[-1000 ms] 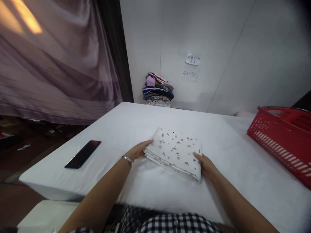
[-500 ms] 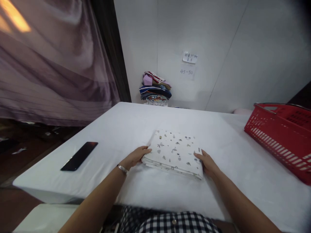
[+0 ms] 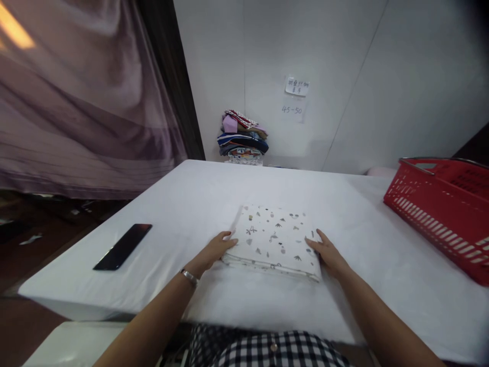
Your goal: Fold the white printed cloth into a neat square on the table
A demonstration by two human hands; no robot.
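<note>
A white folded cloth (image 3: 273, 237) with small grey and brown prints lies in several layers on the white-covered table. At its left edge is my left hand (image 3: 217, 250), thumb on top and the other fingers partly hidden by the side of the fold. My right hand (image 3: 324, 252) grips the right edge in the same way, its thumb on the printed face and its index finger stretched along the side. Both hands are closed on the cloth, which rests flat between them.
A black phone (image 3: 123, 246) lies on the table (image 3: 171, 204) at the left. To the right stands a red plastic basket (image 3: 439, 209). Behind the far edge, a pile of folded fabrics (image 3: 243, 137) leans by the wall, below paper notes (image 3: 297, 86). A purple curtain (image 3: 84, 102) hangs at the left.
The cloth's front edge looks a little flatter on the table. Both hands stay at its sides with only slight finger shifts, and the view has moved slightly.
</note>
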